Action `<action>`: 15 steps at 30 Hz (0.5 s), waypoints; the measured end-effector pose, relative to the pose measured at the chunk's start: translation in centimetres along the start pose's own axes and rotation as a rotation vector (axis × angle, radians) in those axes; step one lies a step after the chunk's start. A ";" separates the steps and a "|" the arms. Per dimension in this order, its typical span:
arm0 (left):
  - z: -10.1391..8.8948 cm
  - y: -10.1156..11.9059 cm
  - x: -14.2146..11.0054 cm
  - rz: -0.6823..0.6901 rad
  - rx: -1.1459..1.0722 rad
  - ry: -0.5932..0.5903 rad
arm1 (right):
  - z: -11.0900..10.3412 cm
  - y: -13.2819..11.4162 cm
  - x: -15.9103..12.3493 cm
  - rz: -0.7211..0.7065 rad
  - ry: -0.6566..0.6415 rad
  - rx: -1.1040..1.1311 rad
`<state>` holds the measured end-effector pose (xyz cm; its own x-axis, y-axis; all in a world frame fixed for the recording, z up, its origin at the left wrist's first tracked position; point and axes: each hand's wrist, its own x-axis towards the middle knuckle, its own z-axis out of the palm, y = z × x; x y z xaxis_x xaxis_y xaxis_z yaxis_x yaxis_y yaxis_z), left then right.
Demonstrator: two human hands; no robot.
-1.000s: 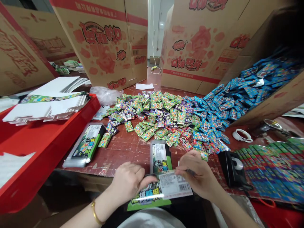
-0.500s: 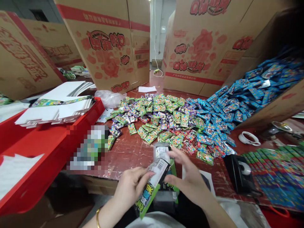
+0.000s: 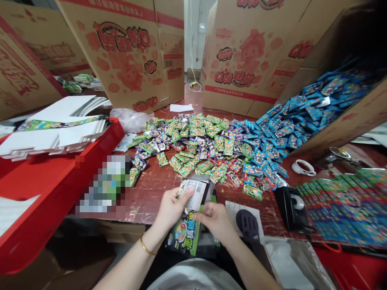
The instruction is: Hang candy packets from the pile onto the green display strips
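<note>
My left hand [image 3: 172, 211] is closed on a printed cardboard box [image 3: 183, 237], its thumb on the white panel with a barcode. The box is black and green with large lettering, and its printed face tilts toward me. My right hand [image 3: 219, 221] has its fingers curled and pinched at the box's right edge. Behind and below it, partly covered by my right hand, is a second dark and green package [image 3: 208, 197]. Beyond my hands lies a heap of small candy packets [image 3: 193, 145] in green, purple and red.
Blue packets [image 3: 317, 108] spill from a large carton at right. A black tape dispenser [image 3: 292, 211] stands before rows of colourful boxes [image 3: 344, 205]. White cards [image 3: 54, 137] lie on a red tray [image 3: 99, 161] at left. A purple slotted object [image 3: 248, 223] rests on paper.
The box is turned so its printed front faces me more. My left hand has moved up to its white panel, and my right fingers have closed in at its edge. The view has shifted slightly.
</note>
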<state>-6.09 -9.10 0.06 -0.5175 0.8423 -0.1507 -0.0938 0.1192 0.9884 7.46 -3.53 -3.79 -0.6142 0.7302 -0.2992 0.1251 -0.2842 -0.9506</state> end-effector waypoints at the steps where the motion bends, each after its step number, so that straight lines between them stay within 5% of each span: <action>1: -0.2 0.1 0.2 -0.005 -0.004 0.014 | 0.5 1.1 -0.5 0.026 -0.017 0.009; 6: -1.5 0.9 0.9 -0.005 0.024 0.066 | 1.9 3.8 -1.8 0.061 -0.153 0.115; 12: 0.2 -1.3 -0.6 0.160 0.215 0.218 | 2.1 1.2 -0.3 -0.358 0.264 -0.109; 15: 1.3 -2.3 -1.6 0.271 0.264 0.363 | 2.6 -0.2 -0.2 -0.385 0.258 -0.180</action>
<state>-3.93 -10.00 -1.92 -0.7591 0.6307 0.1610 0.2780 0.0905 0.9563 5.50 -5.19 -3.33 -0.4322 0.8976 0.0871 0.0734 0.1313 -0.9886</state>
